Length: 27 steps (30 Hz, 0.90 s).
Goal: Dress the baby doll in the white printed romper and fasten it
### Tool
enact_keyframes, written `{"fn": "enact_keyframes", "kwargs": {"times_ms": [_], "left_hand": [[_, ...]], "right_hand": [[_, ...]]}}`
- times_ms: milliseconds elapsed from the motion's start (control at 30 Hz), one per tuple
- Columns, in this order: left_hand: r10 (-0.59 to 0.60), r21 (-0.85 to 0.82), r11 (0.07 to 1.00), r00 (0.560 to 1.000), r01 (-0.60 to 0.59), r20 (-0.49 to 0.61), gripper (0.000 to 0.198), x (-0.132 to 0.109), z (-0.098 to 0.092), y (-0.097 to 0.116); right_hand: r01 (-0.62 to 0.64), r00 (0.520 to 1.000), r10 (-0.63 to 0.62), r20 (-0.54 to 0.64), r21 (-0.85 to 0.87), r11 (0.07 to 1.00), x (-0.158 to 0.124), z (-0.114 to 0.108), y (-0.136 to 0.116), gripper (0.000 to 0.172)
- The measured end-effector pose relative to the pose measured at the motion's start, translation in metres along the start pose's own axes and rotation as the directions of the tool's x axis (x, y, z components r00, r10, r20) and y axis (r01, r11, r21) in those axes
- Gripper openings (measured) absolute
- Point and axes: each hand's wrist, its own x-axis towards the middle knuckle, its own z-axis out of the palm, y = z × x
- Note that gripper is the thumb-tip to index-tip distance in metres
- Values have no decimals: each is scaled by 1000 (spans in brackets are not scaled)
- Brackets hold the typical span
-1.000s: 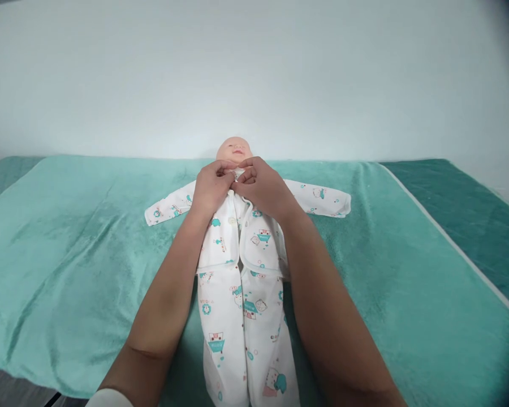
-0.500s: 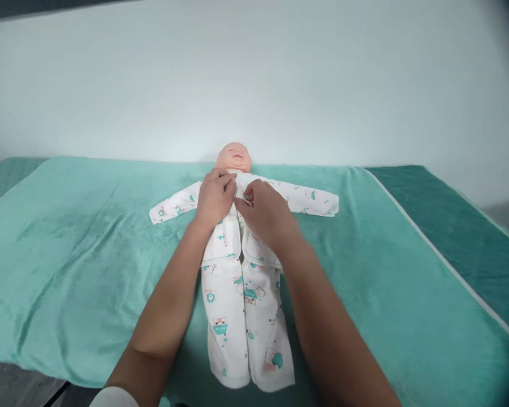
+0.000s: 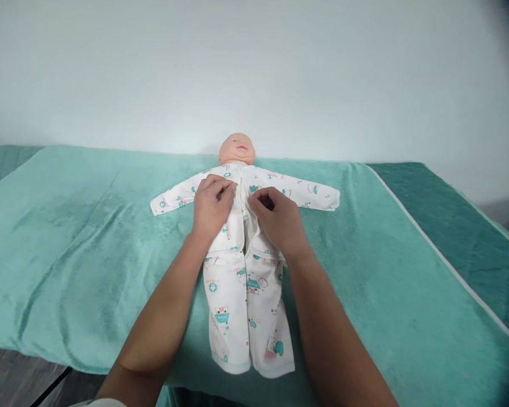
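A baby doll (image 3: 236,150) lies on its back, head toward the wall. It wears a white printed jacket (image 3: 311,194) with both sleeves spread out sideways, and matching printed pants (image 3: 229,316). My left hand (image 3: 213,208) rests on the jacket's chest, thumb and fingers pinched at its left front edge. Across the opening, my right hand (image 3: 279,219) has its fingertips pinched at the right front edge. The two front panels lie apart below the chest, with white cloth showing between them. Small fasteners, if any are in my fingers, cannot be made out.
A light green plush cover (image 3: 85,243) spreads under the doll, with a few creases on the left. Darker green cloth (image 3: 458,226) shows at the right, past a pale seam. A plain white wall (image 3: 254,68) stands behind the far edge.
My right hand has moved away to the right from my left hand, and the gap between the jacket's front panels has widened. My left hand sits slightly lower on the chest.
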Motion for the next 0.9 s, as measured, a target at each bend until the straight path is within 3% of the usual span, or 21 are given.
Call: {"fn": "enact_keyframes", "kwargs": {"times_ms": [133, 300, 433, 633, 900], "left_hand": [[-14, -9, 1000, 998, 15, 59, 9, 0, 0, 2], [-47, 36, 998, 995, 44, 89, 9, 0, -1, 6], [-112, -6, 994, 990, 113, 90, 6, 0, -2, 8], [-238, -323, 912, 968, 252, 84, 7, 2, 0, 15], [-294, -397, 863, 949, 313, 110, 7, -1, 7, 27]], "right_hand": [[-27, 996, 27, 87, -3, 1000, 1, -7, -1, 12], [1, 997, 7, 82, -106, 994, 2, -8, -3, 8], [-62, 996, 57, 65, 76, 995, 6, -7, 6, 11], [-31, 999, 41, -16, 387, 921, 7, 2, 15, 19], [-59, 998, 67, -9, 391, 919, 8, 9, 17, 28]]}}
